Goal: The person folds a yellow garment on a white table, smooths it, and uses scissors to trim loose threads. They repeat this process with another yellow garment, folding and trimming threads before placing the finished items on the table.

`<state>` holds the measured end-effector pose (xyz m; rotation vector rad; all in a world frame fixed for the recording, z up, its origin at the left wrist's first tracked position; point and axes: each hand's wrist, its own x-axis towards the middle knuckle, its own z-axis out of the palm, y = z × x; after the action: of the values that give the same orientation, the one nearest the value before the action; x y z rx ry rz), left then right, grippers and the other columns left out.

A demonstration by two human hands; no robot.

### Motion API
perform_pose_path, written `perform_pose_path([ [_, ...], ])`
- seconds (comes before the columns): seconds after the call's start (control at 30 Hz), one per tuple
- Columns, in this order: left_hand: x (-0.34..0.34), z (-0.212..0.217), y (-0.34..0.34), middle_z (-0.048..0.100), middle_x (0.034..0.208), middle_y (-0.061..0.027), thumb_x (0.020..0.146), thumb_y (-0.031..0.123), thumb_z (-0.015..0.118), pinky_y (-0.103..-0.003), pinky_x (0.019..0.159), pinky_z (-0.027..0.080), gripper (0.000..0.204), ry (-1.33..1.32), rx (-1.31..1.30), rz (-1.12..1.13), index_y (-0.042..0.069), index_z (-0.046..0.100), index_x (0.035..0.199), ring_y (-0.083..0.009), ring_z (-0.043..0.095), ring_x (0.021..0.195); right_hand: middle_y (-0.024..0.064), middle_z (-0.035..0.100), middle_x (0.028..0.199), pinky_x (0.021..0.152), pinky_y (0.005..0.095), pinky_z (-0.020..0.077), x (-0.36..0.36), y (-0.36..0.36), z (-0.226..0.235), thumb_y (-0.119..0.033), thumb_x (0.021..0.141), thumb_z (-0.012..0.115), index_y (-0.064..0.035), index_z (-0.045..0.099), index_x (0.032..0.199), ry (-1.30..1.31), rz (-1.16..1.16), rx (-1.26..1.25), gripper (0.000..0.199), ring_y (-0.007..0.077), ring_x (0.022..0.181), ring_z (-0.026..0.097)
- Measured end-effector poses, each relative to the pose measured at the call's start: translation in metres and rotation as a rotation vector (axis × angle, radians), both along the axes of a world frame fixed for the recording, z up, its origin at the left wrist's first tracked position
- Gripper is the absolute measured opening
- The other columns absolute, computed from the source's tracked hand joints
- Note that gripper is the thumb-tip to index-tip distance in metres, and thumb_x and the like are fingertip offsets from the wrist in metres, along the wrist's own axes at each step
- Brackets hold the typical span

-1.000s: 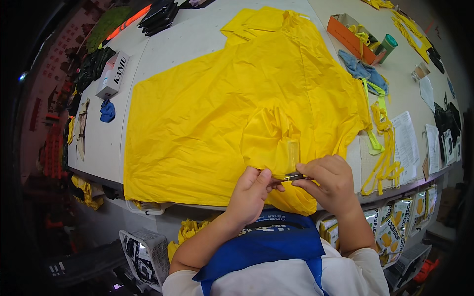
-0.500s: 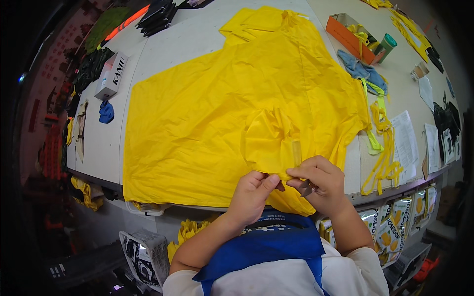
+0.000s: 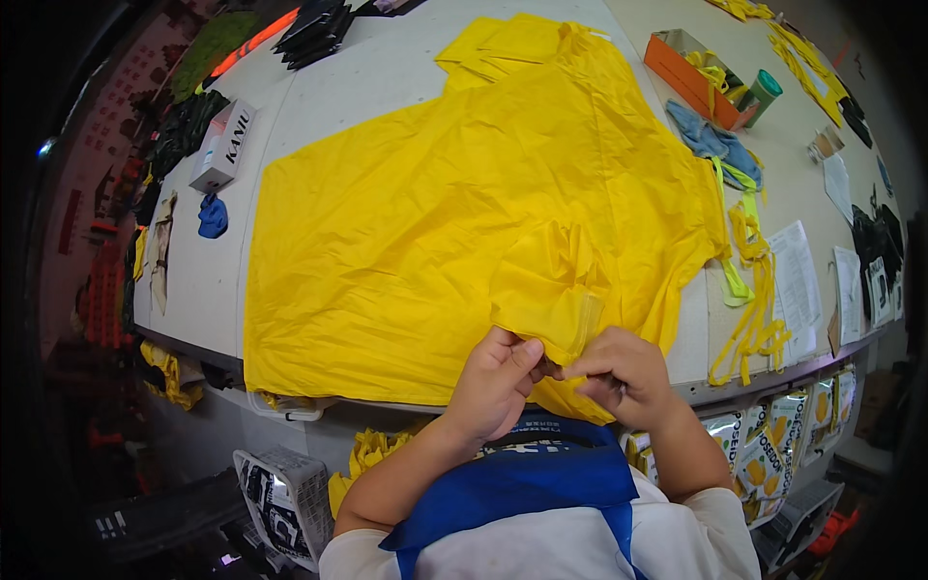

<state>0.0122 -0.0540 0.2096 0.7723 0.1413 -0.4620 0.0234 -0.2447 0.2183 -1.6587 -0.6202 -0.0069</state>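
Note:
A large yellow raincoat (image 3: 406,251) lies spread over the table, with a sleeve-like part bunched up near the front edge. My left hand (image 3: 498,382) is closed on the hem of this part, thumb and fingers pinching the fabric. Close beside it, my right hand (image 3: 623,377) is closed, its fingertips at the same edge. The small metal snips seen in that hand half a second ago are now hidden by the curled fingers. A translucent strip runs along the fabric just above the right hand.
Right of the raincoat are an orange box (image 3: 677,72), a green roll (image 3: 764,89), blue cloth (image 3: 710,140), yellow straps (image 3: 754,290) and papers (image 3: 797,280). A white box (image 3: 222,145) and blue bundle (image 3: 213,217) sit left. Baskets (image 3: 309,493) stand below the table edge.
The bunched part of the raincoat has opened out and shifted slightly right, its translucent strip now tilted. My right hand has turned, so the metal snips no longer show.

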Motion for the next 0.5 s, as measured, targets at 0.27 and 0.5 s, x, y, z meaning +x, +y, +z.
perform_pose_path([
  [0.27, -0.001, -0.004, 0.001, 0.058, 0.113, -0.0123, 0.095, 0.014, 0.048, -0.036, 0.084, 0.048, 0.028, -0.090, 0.013, -0.008, 0.004, 0.045, 0.121, -0.0215, 0.059, 0.095, 0.0095, 0.060, 0.082, 0.062, 0.0319, 0.0449, -0.001, -0.025, 0.001, -0.012, 0.071, 0.074, -0.0055, 0.057, 0.103, -0.208, -0.251, -0.353, 0.037, 0.0240, 0.070, 0.058],
  [0.5, -0.004, -0.005, -0.001, 0.057, 0.115, -0.0124, 0.095, 0.013, 0.048, -0.036, 0.084, 0.048, 0.028, -0.110, 0.056, -0.014, 0.003, 0.045, 0.121, -0.0212, 0.058, 0.097, 0.0068, 0.063, 0.078, 0.062, 0.0321, 0.0438, 0.000, -0.009, 0.005, -0.016, 0.066, 0.078, -0.0066, 0.063, 0.088, -0.382, -0.315, -0.397, 0.029, 0.0244, 0.070, 0.059],
])
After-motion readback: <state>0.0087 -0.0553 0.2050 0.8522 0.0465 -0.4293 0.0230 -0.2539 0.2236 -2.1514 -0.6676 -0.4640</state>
